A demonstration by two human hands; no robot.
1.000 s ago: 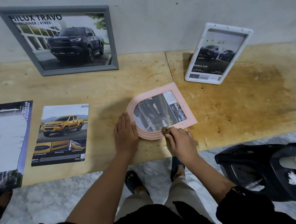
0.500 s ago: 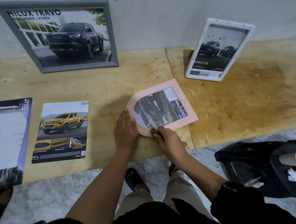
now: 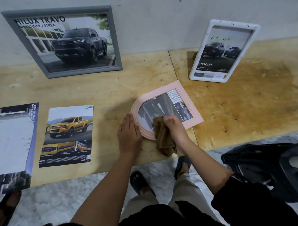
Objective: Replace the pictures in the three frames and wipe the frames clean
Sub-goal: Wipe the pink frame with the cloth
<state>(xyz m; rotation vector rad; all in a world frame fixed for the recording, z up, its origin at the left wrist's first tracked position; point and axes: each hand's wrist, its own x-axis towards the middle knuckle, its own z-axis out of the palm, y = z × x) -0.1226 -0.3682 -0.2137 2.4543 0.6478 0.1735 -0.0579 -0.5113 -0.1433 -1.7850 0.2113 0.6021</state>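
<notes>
Head view: pink arched frame [image 3: 187,101] lies flat on the table [image 3: 246,109] near the front edge, w/ a picture inside. Left hand [image 3: 128,132] is flat, fingers straight, touching the curved end as a stop. Right hand [image 3: 175,127] is bunched round a brown cloth [image 3: 163,139] on the pane. Frame looks light & stiff and prob slides easily on bare ply, and the pane is likely fragile. Best to brace it at the rim, rub gently & lift by the straight sides

Wiping moves onto the glass
The right hand [image 3: 173,127] has slid the brown cloth [image 3: 162,139] from the pink frame [image 3: 193,109]'s near rim farther in.
</notes>
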